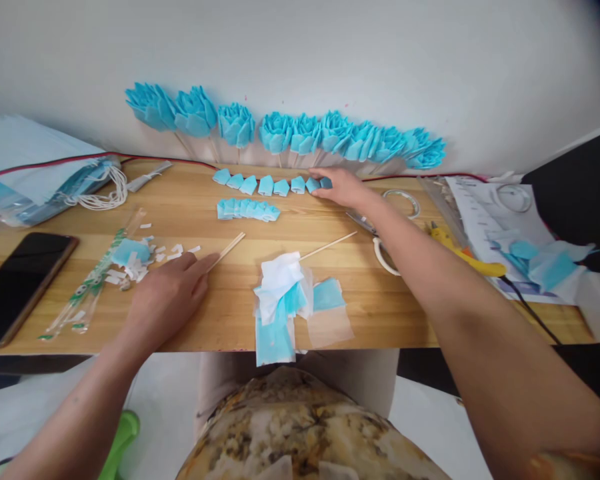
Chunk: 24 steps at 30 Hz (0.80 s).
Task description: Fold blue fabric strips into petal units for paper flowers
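Observation:
My left hand [173,290] rests on the wooden table with its fingers closed over thin wooden sticks [233,245], whose tips stick out to the upper right. Further back, my right hand [343,187] reaches to the right end of a row of folded blue petals [266,185]. Its thumb and fingers close around the last blue petal [313,186], partly covering it. In front of that row lies an overlapping strip of blue petals [249,209]. Between my arms, cut blue and white fabric pieces [279,293] are heaped beside another thin stick [329,245].
Blue fabric flowers [237,125] on sticks lean along the wall. At left are a phone [23,287], plastic wrappers [97,280], white scraps [130,272] and bagged masks [45,170]. Scissors [386,257], tape [403,203] and a yellow glue gun [465,253] lie at right.

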Available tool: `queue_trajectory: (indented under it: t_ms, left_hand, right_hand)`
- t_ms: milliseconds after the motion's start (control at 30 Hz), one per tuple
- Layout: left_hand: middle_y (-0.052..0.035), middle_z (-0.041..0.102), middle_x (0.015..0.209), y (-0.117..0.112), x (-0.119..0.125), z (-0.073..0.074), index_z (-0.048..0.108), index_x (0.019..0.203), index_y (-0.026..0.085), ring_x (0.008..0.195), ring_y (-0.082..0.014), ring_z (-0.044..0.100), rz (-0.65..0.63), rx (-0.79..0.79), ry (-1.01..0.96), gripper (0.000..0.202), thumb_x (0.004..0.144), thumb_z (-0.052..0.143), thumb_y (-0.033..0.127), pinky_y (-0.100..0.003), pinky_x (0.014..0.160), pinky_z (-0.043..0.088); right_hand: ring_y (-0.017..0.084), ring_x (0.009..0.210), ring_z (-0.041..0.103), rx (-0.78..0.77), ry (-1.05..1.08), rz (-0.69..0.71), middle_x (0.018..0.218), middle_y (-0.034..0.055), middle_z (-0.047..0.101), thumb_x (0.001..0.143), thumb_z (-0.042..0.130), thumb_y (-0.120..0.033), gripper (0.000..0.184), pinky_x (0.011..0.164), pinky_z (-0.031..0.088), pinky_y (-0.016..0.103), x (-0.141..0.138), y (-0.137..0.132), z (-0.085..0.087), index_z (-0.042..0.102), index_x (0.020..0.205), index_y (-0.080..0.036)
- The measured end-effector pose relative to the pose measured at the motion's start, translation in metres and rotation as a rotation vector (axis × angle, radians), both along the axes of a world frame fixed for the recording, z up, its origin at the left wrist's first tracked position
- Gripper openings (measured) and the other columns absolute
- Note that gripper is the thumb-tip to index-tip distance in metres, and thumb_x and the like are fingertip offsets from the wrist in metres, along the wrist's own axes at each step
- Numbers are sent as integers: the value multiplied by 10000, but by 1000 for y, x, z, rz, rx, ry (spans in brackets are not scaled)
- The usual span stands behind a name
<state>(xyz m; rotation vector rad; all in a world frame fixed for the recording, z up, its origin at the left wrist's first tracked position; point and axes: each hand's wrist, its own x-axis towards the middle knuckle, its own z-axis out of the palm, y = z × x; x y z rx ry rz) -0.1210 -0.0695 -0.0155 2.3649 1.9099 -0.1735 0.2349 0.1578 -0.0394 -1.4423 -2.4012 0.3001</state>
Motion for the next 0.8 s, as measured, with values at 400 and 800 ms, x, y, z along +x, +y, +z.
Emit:
queue_trajectory:
  t_ms: [400, 800]
  left_hand:
    - [-98, 685, 1065, -3, -1, -3, 594, 1420, 228, 942, -293, 677, 5, 59, 5, 508, 1017, 292, 285, -368, 689, 439]
    - [-106, 711, 1062, -1, 1, 6, 587, 1416, 233, 898, -281, 691, -37, 18, 35, 485, 1029, 301, 292, -342, 670, 428]
  right_hand:
    - [307, 1237, 659, 47, 134, -10, 1324, 73, 718, 948, 556, -406, 378, 1075, 496, 514, 47, -22, 27, 730, 1247, -254]
    - [263, 1072, 727, 184, 330, 29, 1128, 77, 787, 951, 553, -297, 289, 968, 547, 429, 9, -121, 30, 785, 1112, -235]
